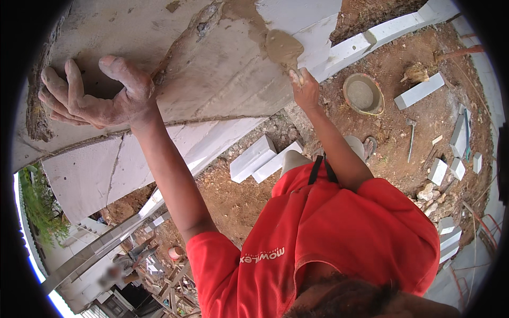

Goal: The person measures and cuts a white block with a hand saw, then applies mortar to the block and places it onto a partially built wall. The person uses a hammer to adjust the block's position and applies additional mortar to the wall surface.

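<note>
My left hand (pixel 101 95), coated in grey dust, reaches out at the left with its fingers curved and apart. It is open beside the grey wall surface (pixel 159 47) and holds nothing; whether the fingertips touch the wall, I cannot tell. My right hand (pixel 306 91) is closed round the handle of a trowel (pixel 284 49). The trowel's blade is coated in wet mortar and lies against the wall, where a brown mortar patch (pixel 246 21) meets a paler white block face (pixel 313 40).
A round bucket (pixel 363 94) of grey mix stands on the earth right of the wall. White blocks (pixel 253 158) lie below it, others (pixel 420 91) farther right. A hammer-like tool (pixel 411 139) rests on the ground. Another person (pixel 119 267) is at lower left, near wooden framing (pixel 175 286).
</note>
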### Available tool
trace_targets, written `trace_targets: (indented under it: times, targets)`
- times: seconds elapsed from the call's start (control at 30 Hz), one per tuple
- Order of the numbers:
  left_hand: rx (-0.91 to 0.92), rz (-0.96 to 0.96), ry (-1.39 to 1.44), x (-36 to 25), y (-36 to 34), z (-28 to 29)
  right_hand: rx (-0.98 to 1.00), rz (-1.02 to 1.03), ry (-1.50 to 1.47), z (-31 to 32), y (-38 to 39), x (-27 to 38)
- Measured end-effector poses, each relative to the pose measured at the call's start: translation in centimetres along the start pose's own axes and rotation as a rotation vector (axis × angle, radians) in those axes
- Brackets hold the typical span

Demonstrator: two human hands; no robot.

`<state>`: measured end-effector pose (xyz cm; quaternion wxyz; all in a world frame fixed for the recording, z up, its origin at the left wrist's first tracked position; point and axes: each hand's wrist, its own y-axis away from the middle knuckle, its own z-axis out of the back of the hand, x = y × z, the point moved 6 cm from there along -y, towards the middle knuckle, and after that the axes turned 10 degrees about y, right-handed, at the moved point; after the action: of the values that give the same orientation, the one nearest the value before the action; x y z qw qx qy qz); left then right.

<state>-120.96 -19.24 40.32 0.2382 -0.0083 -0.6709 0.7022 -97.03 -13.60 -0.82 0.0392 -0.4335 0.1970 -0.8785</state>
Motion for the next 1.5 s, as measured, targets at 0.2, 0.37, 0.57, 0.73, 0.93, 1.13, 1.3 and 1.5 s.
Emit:
trace_targets:
  times: [0.2,0.37,0.57,0.73,0.93,1.13,1.3,1.5]
  targets:
    - [-0.002,-0.044,-0.005,0.0,-0.1,-0.3,-0.055,-0.414,-0.028,-0.5,4.7,-8.0]
    - [0.010,-0.088,-0.013,-0.4,-0.1,-0.2,-0.172,-0.425,-0.234,1.3,2.5,-6.2]
    - [0.017,-0.096,-0.034,-0.8,-0.4,-0.3,-0.211,-0.444,-0.158,2.1,-2.4,-7.4]
    - [0.003,-0.043,-0.071,-1.2,-0.3,-0.4,-0.091,-0.189,-0.071,-0.3,2.7,-2.6]
    - [0.064,-0.040,-0.140,-1.1,-0.7,-0.2,-0.057,-0.211,-0.123,3.4,-0.2,-0.9]
    - [0.069,0.036,-0.152,-1.1,-0.2,0.4,-0.261,-0.245,-0.297,12.2,-11.5,3.6]
    - [0.047,0.089,-0.126,-1.8,-0.4,-0.1,0.001,-0.126,-0.110,12.2,-9.1,6.9]
    - [0.052,0.128,-0.128,-1.5,-0.1,0.6,0.014,-0.178,-0.168,12.6,-8.1,7.2]
